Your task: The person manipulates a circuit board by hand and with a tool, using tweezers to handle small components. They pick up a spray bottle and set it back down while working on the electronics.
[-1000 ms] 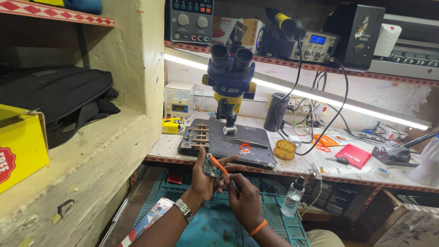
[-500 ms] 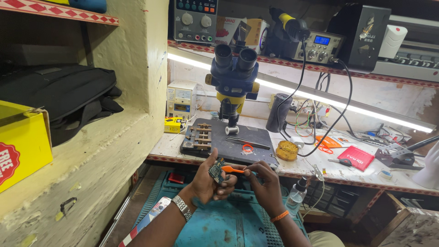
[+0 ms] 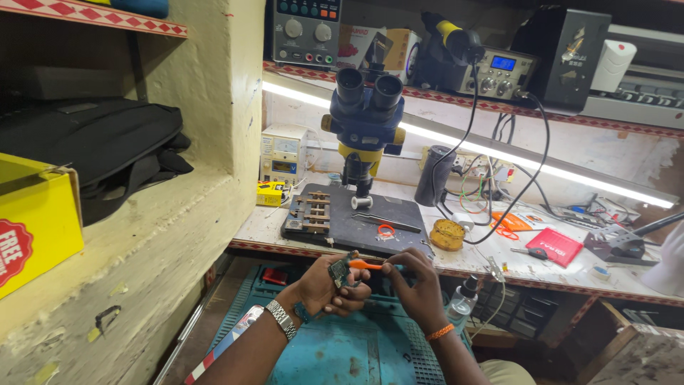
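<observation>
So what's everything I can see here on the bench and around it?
circuit board: one, dark, held in the left hand
orange tool: one, orange handle, its tip at the board
microscope: one, blue and yellow, standing on the bench
work mat: one, dark grey, under the microscope
tweezers: one, metal, lying on the mat
round tin: one, brownish, right of the mat
red pouch: one, flat on the bench at right
black bag: one, on the left ledge
yellow box: one, far left
left hand: wristwatch, grips the board
right hand: orange wristband, holds the tool
</observation>
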